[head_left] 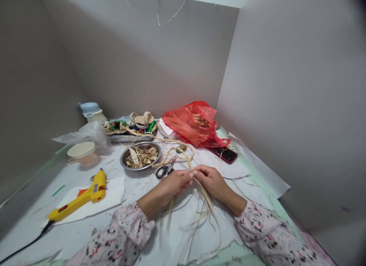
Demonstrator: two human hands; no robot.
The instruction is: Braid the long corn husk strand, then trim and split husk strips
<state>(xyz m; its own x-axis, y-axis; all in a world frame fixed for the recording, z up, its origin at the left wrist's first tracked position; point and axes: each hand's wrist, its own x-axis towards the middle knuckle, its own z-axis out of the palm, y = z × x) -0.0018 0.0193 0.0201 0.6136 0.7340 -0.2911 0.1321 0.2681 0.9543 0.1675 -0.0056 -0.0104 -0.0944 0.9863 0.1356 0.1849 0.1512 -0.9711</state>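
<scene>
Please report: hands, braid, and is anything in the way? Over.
Left hand, right hand: both pinching braid. Loose strands trail from its near end. Scissors close beyond left hand, partly hidden.

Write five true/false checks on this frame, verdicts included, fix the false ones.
1. Both the left hand and the right hand have their fingers on the braided fiber cord. True.
2. The yellow glue gun lies inside the metal bowl. False: it lies on white paper, in front and to the left of the bowl.
3. The black-handled scissors lie between the bowl and the left hand. True.
4. The red plastic bag is left of the bowl. False: it is to the right and farther back.
5. The smartphone lies beside the red plastic bag. True.
</scene>
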